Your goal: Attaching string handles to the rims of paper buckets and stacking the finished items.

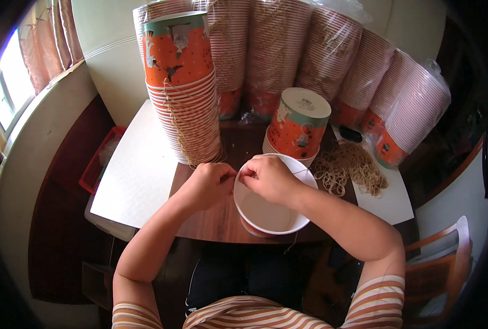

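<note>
A white-lined paper bucket (266,211) with an orange outside stands upright on the dark brown table, close to its front edge. My right hand (271,178) reaches across its mouth, fingers pinched at the inside of the left wall. Outside that wall, my left hand (214,185) is closed, its fingertips almost meeting the rim. What either hand pinches is hidden. A thin cord (303,170) crosses the bucket's right rim, and a loose cord end (295,241) dangles below it at the front.
Left stands a tall stack of upside-down orange buckets (183,109), cords hanging down its side. A shorter upturned stack (300,123) is behind my bucket, beside a heap of tan cord (353,167). Plastic-wrapped bucket stacks (279,49) line the back. A wooden chair (438,263) is at right.
</note>
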Tool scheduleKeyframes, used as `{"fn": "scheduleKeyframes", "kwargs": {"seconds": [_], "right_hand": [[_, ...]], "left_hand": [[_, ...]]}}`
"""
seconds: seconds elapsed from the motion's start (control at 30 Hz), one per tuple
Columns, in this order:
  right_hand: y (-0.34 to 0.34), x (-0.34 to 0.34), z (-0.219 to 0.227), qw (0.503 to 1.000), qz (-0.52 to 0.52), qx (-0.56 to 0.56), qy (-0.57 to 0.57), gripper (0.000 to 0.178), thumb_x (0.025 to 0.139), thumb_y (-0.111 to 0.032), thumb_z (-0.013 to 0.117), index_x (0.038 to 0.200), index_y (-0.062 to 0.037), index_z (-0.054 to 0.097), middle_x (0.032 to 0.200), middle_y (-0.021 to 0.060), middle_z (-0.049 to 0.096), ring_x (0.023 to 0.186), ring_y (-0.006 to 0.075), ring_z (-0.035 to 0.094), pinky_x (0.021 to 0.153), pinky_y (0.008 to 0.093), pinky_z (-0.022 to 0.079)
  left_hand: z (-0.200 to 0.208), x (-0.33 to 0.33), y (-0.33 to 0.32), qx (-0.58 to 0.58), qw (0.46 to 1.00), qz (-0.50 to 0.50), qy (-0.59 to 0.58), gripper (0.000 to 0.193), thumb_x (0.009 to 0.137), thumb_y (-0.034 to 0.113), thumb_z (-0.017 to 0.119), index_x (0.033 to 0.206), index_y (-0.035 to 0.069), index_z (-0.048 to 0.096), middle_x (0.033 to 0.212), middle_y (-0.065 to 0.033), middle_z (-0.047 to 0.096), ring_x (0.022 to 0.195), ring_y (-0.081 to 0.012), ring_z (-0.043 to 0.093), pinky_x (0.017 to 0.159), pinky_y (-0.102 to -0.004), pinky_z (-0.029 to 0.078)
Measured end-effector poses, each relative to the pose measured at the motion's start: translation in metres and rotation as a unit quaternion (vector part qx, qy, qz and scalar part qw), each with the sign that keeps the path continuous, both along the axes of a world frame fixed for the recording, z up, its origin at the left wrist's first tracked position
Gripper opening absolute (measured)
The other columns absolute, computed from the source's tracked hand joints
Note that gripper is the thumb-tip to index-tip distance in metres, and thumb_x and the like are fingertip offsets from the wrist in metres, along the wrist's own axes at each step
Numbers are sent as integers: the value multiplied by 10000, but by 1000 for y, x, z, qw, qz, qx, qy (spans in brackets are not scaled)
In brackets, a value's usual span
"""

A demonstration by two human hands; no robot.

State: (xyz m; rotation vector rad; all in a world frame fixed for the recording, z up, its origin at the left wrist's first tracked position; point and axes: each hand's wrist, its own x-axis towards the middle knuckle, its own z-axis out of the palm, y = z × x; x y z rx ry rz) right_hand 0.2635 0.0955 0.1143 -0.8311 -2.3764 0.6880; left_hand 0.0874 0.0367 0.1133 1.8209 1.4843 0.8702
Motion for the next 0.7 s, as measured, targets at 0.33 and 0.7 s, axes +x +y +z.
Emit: {"fn": "scheduleKeyframes", "kwargs": {"seconds": [0.33, 0.7], "right_hand": [[-71, 64, 73, 977, -23, -212, 24, 136, 860, -88, 595, 963, -3, 618, 675, 13, 598, 622, 58, 540, 576, 228, 450], [-152, 34, -71, 845, -40, -511, 149, 135, 888, -54, 575, 996, 10, 623, 879, 60, 662, 810, 101, 631, 715, 259, 502]], "left_hand": [[-33, -14, -54, -278, 783, -1, -557, 97, 912, 70, 457, 897, 19, 539, 939, -162, 646, 868, -270, 664, 820, -409, 532], [-77, 30, -110, -155, 678, -108, -711, 133, 927, 116, 469, 879, 32, 561, 1189, -181, 577, 1122, -308, 550, 1001, -442, 389]]}}
